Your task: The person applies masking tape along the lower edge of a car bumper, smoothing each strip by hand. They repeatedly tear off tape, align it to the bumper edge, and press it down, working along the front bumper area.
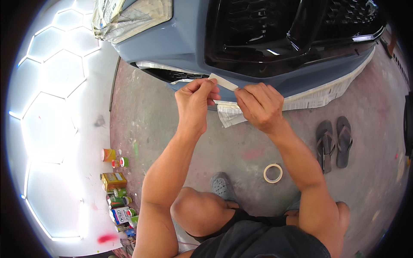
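Note:
Between my two hands stretches a short strip of cream masking tape (pixel 224 82). My left hand (pixel 195 101) pinches its left end between thumb and fingers. The right end is gripped in the fingertips of my right hand (pixel 262 105), knuckles turned up. Just beyond lies the lower edge of a grey-blue car bumper (pixel 180 41) with a glossy black grille (pixel 254 38). Newspaper masking (pixel 305 101) runs along the bumper's bottom, with a loose corner hanging near my right hand. Pale masking edges the dark slot (pixel 172 75) beside my left hand.
A roll of masking tape (pixel 272 173) lies on the stained concrete floor (pixel 241 146). Black flip-flops (pixel 343 142) rest at the right. Several paint cans (pixel 113 181) line the left wall, which carries glowing hexagonal lights (pixel 53 124). Newspaper (pixel 140 19) covers the headlight area.

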The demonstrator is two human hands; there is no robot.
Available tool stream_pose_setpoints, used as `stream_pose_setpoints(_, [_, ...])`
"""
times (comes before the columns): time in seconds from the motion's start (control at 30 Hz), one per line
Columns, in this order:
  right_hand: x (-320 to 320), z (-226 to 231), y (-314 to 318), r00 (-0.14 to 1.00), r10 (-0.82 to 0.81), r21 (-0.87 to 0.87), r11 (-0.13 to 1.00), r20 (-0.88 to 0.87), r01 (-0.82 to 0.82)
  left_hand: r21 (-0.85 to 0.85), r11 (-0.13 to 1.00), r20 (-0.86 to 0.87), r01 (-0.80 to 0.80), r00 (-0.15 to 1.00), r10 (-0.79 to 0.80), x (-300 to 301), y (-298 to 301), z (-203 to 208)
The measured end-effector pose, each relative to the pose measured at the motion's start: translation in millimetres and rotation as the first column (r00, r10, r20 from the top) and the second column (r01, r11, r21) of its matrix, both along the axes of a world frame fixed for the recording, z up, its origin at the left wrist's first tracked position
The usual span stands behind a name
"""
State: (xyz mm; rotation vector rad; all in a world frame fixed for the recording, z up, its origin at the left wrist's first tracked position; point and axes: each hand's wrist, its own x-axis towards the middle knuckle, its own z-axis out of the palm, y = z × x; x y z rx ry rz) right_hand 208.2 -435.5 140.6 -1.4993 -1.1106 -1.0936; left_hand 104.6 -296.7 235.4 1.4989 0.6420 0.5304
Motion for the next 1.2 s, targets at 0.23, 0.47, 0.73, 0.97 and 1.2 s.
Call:
stream_pose_setpoints(0.23, [4.2, -2.6, 13.3, 1.0, -0.029, 0.069, 0.997, 0.004, 0.029, 0.136, 0.981, 0.092, -0.135, 0.988, 0.124, 13.7, -2.5, -4.6])
stream_pose_setpoints(0.47, [12.1, -4.9, 17.6, 0.999, -0.043, 0.075, 0.996, 0.02, 0.041, 0.162, 0.967, 0.146, -0.195, 0.974, 0.172, 18.0, -4.5, -9.0])
stream_pose_setpoints(0.73, [17.4, -9.8, 20.1, 1.0, 0.009, 0.073, 0.997, 0.005, -0.01, 0.141, 0.957, 0.171, -0.254, 0.958, 0.23, 25.1, -7.3, -9.0])
stream_pose_setpoints(0.97, [22.4, -11.9, 20.8, 1.0, 0.016, 0.085, 0.996, -0.009, -0.015, 0.185, 0.936, 0.158, -0.299, 0.949, 0.272, 27.2, -6.7, -11.2])
stream_pose_setpoints(1.2, [25.8, -13.4, 19.4, 1.0, 0.008, 0.09, 0.996, -0.005, -0.008, 0.169, 0.945, 0.162, -0.28, 0.954, 0.253, 29.5, -6.6, -12.8])
